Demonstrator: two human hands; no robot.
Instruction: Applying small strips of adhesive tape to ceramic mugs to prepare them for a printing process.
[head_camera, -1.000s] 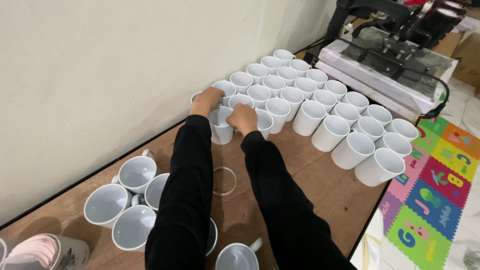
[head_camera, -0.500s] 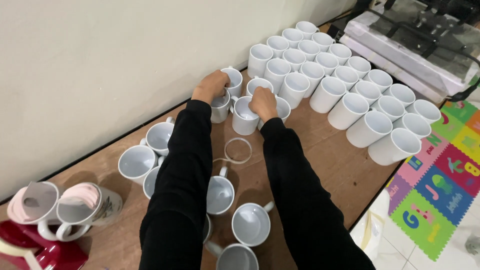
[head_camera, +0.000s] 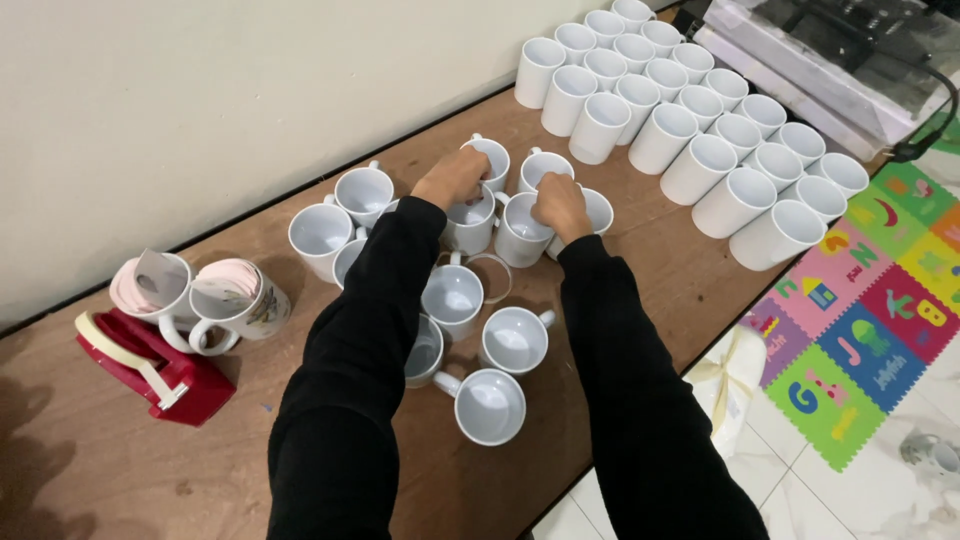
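Note:
Both my arms, in black sleeves, reach over a wooden table (head_camera: 640, 270) covered with white mugs. My left hand (head_camera: 452, 178) grips the rim of one white mug (head_camera: 470, 222) in a small cluster of upright mugs. My right hand (head_camera: 560, 205) grips the rim of a neighbouring white mug (head_camera: 520, 235). Two more mugs (head_camera: 546, 168) stand just beyond my hands. Several loose white mugs (head_camera: 490, 405) sit close to me between my forearms. A thin white ring (head_camera: 497, 275) lies on the table by them.
Rows of white mugs (head_camera: 700, 160) run along the far right of the table toward a heat press (head_camera: 850, 60). At the left stand a red tape dispenser (head_camera: 160, 365) and two paper-wrapped mugs (head_camera: 235, 300). A colourful foam mat (head_camera: 860, 320) covers the floor at right.
The view has shifted left and nearer, bringing the tape dispenser and wrapped mugs fully into sight. My hands stay on the two mugs, which sit closer to the loose group.

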